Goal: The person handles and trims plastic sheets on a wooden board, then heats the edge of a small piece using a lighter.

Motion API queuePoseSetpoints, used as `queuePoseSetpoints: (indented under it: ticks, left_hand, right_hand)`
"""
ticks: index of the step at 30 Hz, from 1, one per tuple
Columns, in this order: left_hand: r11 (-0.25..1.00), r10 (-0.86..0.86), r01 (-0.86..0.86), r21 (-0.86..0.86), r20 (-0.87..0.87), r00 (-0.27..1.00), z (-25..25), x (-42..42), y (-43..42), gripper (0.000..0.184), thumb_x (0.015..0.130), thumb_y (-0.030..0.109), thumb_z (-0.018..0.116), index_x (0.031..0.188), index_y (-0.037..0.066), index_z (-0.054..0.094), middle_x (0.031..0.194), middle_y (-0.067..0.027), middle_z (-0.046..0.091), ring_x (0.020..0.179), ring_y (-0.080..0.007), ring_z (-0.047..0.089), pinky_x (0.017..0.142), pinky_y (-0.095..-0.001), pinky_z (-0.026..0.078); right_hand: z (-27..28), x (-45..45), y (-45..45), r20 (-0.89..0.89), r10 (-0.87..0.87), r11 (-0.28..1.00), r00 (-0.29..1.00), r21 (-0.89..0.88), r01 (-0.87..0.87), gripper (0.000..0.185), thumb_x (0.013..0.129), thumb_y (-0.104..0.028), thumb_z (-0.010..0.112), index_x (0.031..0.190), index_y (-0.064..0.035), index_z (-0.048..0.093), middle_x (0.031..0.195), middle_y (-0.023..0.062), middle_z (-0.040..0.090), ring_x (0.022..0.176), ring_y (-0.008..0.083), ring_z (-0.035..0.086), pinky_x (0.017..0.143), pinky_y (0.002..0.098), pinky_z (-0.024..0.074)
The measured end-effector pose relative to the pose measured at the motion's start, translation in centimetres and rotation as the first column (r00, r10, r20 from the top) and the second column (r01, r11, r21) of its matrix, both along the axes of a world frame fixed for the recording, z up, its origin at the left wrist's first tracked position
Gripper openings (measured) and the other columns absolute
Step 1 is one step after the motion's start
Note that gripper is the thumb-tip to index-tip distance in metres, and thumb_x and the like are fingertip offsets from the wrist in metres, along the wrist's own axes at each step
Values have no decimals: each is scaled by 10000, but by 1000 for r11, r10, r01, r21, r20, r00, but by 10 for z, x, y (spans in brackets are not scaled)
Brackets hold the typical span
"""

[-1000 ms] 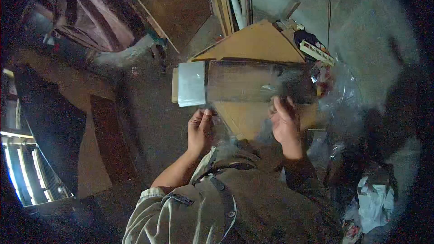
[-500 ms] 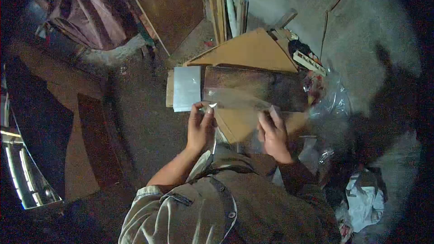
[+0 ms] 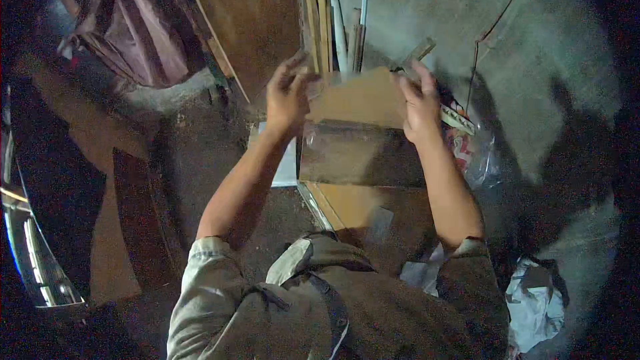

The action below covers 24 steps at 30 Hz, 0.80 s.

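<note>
My left hand (image 3: 287, 103) and right hand (image 3: 421, 103): upper centre, apart, fingers bent; blurred, cannot tell whether either pinches anything. Brown board (image 3: 363, 159): frame centre, white sheet (image 3: 287, 165) at its left.

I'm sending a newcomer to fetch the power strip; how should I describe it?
Find the wide brown board in the middle, then the right hand above its right end. Just right of that wrist, the pale, narrow power strip slants down rightward. Its row of dark sockets sets it apart from the clear plastic below.
</note>
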<state>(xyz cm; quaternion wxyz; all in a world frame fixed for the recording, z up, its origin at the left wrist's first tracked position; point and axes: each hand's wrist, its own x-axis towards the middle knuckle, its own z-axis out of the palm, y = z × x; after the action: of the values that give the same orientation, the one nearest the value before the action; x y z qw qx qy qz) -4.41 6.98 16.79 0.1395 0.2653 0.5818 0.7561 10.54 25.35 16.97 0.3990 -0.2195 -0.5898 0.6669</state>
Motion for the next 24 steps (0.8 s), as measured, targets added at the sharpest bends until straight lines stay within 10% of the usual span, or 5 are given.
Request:
queuePoseSetpoints:
  ticks: [9,13,16,20,24]
  left_hand:
    - [965,-53,12,-261,-152,987,-82,18,-14,307,918,102,515,1155,-92,537,1125,-146,607,1023,-185,562,900,-304,427]
    - [955,-54,20,-297,-107,993,-152,36,-13,323,891,19,481,1196,-81,509,1129,-161,611,1030,-234,585,885,-328,451]
    - [749,-200,-38,-662,-280,939,-173,38,-25,437,811,11,550,1244,-1,489,1174,-198,574,1071,-300,575,889,-327,455]
    - [733,-364,-18,-680,-415,834,-184,42,-30,526,786,114,591,1289,78,442,1323,-197,443,1075,-363,546,860,-380,464]
    - [321,-515,-207,-924,-354,781,-165,65,-36,609,807,289,585,1362,181,358,1476,-144,204,1259,-356,371,956,-511,345]
  right_hand:
    - [-62,51,-31,244,-32,997,969,76,14,324,933,-103,474,1249,-37,478,1151,80,596,481,31,415,391,175,345]
    - [-169,69,-22,349,-46,987,936,158,-10,328,901,-17,486,1228,-36,498,1168,90,591,833,129,589,740,235,469]
    - [-206,75,-21,328,-89,905,940,422,-62,325,923,-63,478,1246,-28,483,1170,77,587,626,62,520,483,188,420]
    - [-240,88,-25,508,5,970,861,209,-128,381,915,-50,488,1291,-46,431,1206,96,550,1058,183,533,774,308,494]
    - [-210,91,-45,652,-247,854,717,496,-157,431,904,-80,520,1321,-110,416,1355,164,395,1231,347,399,885,424,468]
